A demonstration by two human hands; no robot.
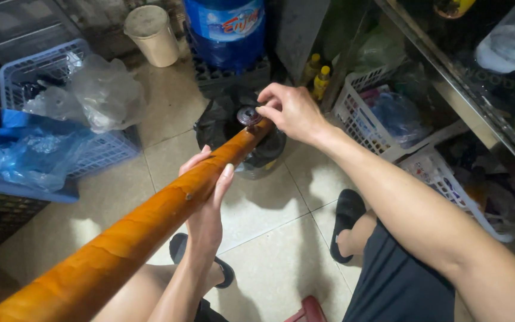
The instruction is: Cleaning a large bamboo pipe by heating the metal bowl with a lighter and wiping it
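Observation:
A long orange-brown wooden pole (144, 223) runs from the bottom left up toward the middle of the view. My left hand (207, 197) wraps around it from below at mid-length. At the pole's far end sits a small dark round cap (249, 115). My right hand (290, 110) pinches that cap with fingertips and thumb. Both forearms reach in from the bottom and right.
A blue water jug (225, 30) on a dark crate stands at the back, with a cream bucket (152, 33) to its left. Blue baskets with plastic bags (55, 107) fill the left, white baskets (365, 113) the right. A black bag (219, 125) lies under the pole's end. The floor is tiled.

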